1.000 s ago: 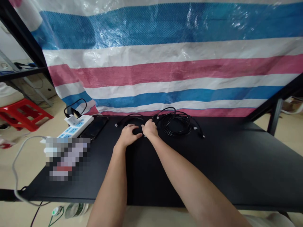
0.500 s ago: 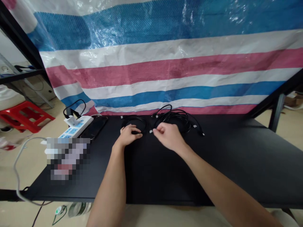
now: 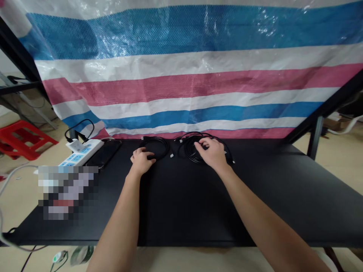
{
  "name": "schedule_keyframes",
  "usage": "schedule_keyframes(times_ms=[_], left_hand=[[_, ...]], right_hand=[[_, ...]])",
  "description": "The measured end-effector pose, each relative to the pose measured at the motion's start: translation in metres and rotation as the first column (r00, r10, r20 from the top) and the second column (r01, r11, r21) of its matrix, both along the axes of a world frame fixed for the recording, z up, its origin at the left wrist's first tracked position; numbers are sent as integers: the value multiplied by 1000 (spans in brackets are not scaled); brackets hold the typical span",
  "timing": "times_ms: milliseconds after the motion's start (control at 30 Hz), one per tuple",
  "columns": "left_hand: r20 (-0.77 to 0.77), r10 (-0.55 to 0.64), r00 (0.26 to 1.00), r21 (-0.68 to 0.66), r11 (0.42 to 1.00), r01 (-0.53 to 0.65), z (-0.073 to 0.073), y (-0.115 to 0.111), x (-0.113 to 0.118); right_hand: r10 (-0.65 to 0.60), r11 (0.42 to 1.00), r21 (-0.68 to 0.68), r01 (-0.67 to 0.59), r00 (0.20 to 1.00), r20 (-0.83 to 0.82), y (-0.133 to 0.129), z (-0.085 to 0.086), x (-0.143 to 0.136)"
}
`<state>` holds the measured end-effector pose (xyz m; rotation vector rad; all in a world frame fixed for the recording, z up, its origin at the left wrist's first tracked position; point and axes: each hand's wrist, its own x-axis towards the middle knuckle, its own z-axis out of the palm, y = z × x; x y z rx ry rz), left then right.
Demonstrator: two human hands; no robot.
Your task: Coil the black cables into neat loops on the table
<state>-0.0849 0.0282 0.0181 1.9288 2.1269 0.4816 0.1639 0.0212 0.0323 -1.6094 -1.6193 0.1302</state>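
Observation:
Two coils of black cable lie near the back edge of the black table. My left hand rests at the near left side of the left cable coil, its fingers spread and bent and its thumb apart from them. A pale connector end of cable lies loose to the right of that coil. Over the right cable coil, my right hand hovers or touches with bent fingers, the thumb a little apart. The hand hides part of this coil. Light tags or connector ends show around it.
At the left of the table stand a white power strip with a plugged-in adapter, and a black phone. A blurred-out patch lies nearer me. Behind hangs a striped plastic sheet. A red stool is on the floor at left.
My right hand has let go of the connector end near the left coil and moved right onto the right coil. The left hand stays by the left coil. The view has shifted slightly.

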Motion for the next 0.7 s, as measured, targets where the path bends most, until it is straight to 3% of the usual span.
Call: schedule_keyframes(times_ms=[100, 267, 400, 567, 700], left_hand=[[35, 96, 995, -1, 995, -96, -2, 2, 1], [90, 57, 994, -31, 998, -55, -3, 3, 7], [137, 100, 986, -15, 995, -98, -1, 3, 9], [167, 155, 974, 133, 975, -178, -2, -3, 19], [163, -54, 985, 321, 947, -2, -8, -12, 44]], right_hand=[[-97, 989, 87, 117, 974, -203, 2, -15, 28], [-143, 969, 99, 225, 843, -518, 5, -39, 58], [-127, 969, 83, 232, 757, -641, 5, -45, 64], [-48, 982, 87, 169, 664, -746, 4, -49, 67], [58, 988, 137, 66, 667, -743, 0, -46, 67]])
